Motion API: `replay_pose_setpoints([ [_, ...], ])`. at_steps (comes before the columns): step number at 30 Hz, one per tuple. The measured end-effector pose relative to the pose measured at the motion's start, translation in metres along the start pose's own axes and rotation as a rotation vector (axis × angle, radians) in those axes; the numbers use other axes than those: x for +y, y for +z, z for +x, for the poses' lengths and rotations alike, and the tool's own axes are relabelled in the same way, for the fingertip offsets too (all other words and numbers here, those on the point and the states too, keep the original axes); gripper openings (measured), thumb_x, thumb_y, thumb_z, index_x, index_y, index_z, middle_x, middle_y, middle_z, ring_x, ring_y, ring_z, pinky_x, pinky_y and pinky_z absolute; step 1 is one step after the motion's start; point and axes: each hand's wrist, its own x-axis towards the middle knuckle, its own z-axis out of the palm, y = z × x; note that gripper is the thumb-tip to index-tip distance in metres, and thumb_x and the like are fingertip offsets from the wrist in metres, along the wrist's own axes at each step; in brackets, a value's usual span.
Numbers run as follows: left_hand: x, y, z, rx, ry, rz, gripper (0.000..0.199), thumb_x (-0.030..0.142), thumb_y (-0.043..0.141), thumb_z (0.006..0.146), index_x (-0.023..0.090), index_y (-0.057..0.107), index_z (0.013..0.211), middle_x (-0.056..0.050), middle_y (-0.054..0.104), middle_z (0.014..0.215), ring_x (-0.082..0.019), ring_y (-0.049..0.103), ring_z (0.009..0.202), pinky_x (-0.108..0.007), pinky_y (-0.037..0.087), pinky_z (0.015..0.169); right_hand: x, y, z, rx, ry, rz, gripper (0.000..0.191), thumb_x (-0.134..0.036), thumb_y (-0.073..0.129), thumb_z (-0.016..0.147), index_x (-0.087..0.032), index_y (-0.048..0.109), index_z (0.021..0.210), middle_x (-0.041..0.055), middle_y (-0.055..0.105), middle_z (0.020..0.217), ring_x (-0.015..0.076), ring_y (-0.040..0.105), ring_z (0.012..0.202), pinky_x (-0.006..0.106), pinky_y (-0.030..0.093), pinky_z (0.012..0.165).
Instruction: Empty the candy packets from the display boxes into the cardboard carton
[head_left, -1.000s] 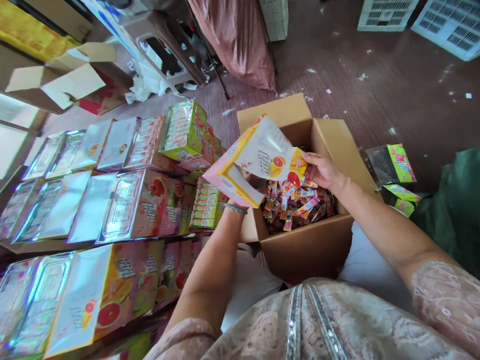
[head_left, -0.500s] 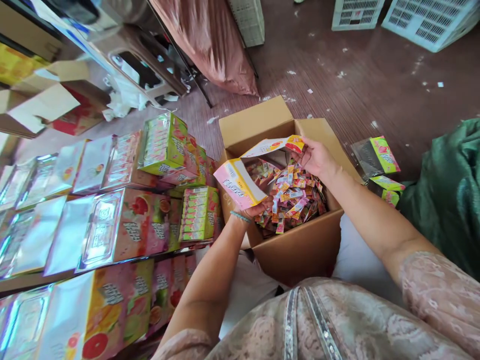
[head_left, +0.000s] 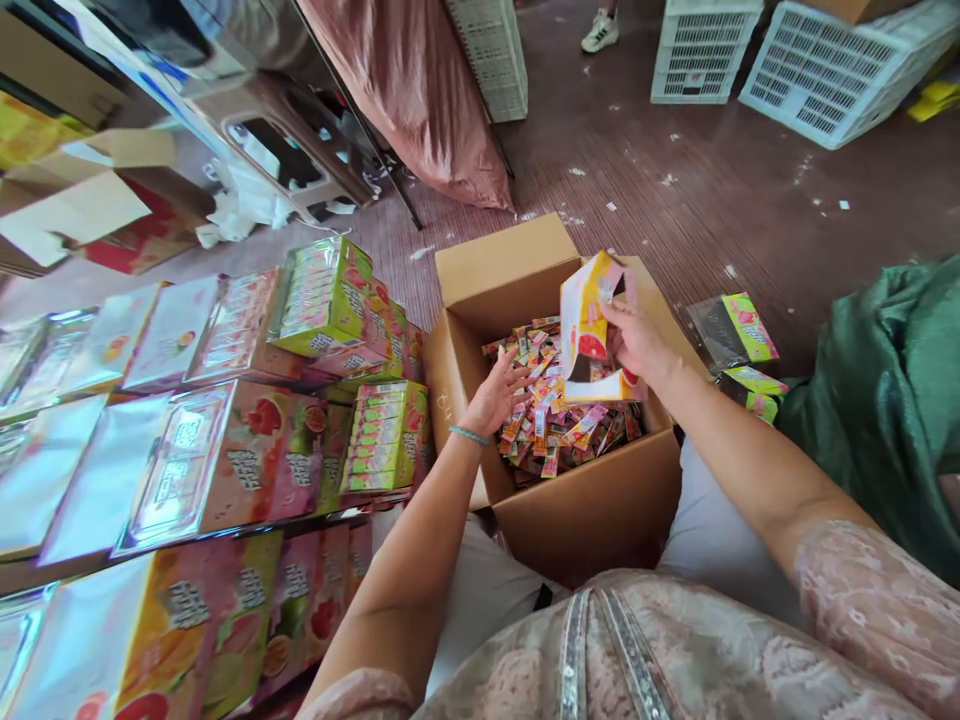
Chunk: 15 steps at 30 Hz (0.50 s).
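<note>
Between my knees stands an open cardboard box, well filled with small colourful sachets. My right hand grips a printed paperboard carton, white, yellow and pink with a fruit picture, its cut-out side showing; it is held over the box's right part. My left hand, with a beaded bracelet at the wrist, hovers over the sachets at the box's left side. Its fingers are spread and hold nothing.
At the left, rows of packed fruit-printed display boxes are stacked. Flat green packs lie on the floor beside a green sack. White crates and a person's shoe are farther back. A plastic stool stands upper left.
My left hand has let go of the carton and opened over the sachets. The carton has swung right and now hangs from my right hand alone. A shoe has come into view.
</note>
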Motion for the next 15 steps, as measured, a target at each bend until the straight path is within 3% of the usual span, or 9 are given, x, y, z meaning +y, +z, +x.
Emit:
replay_pose_setpoints([
  [2,-0.008,0.005,0.001,-0.018,0.017,-0.016,0.079,0.069,0.073,0.101,0.028,0.054,0.166,-0.013,0.079,0.126,-0.027,0.077,0.11,-0.037,0.062,0.093,0.013,0.015,-0.015,-0.139,0.033,0.012,0.04,-0.053,0.096,0.081,-0.023,0.075,0.097,0.0063,0.083,0.097,0.0273,0.08,0.101,0.043,0.07,0.094],
  [5,-0.018,0.013,0.001,-0.158,0.033,-0.139,0.083,0.07,0.08,0.095,0.023,0.061,0.16,-0.015,0.08,0.131,-0.035,0.077,0.121,-0.047,0.062,0.106,0.025,0.032,-0.034,-0.344,0.033,0.013,0.05,-0.062,0.1,0.073,-0.025,0.078,0.099,0.0037,0.084,0.103,0.0269,0.08,0.106,0.041,0.069,0.098],
  [9,-0.018,0.011,-0.001,-0.153,0.008,-0.222,0.083,0.068,0.079,0.093,0.016,0.063,0.156,-0.019,0.08,0.132,-0.04,0.077,0.124,-0.053,0.061,0.113,0.021,0.036,-0.038,-0.628,-0.064,-0.255,0.052,-0.065,0.093,0.083,-0.026,0.083,0.117,0.0025,0.083,0.121,0.0244,0.074,0.124,0.039,0.062,0.113],
  [12,-0.01,0.004,-0.001,-0.109,-0.022,-0.207,0.081,0.069,0.073,0.097,0.013,0.064,0.155,-0.02,0.081,0.128,-0.04,0.079,0.12,-0.053,0.065,0.108,0.012,0.031,-0.029,-0.779,-0.196,-0.516,0.047,-0.06,0.088,0.092,-0.026,0.085,0.124,0.0045,0.079,0.135,0.0254,0.062,0.147,0.041,0.046,0.133],
  [15,-0.004,-0.005,0.0,-0.075,-0.009,-0.192,0.074,0.066,0.071,0.1,0.013,0.066,0.151,-0.019,0.083,0.123,-0.038,0.08,0.118,-0.05,0.066,0.106,0.009,0.025,-0.02,-0.819,-0.339,-0.683,0.031,-0.043,0.081,0.099,-0.027,0.087,0.124,0.0047,0.073,0.149,0.0253,0.048,0.161,0.042,0.029,0.143],
])
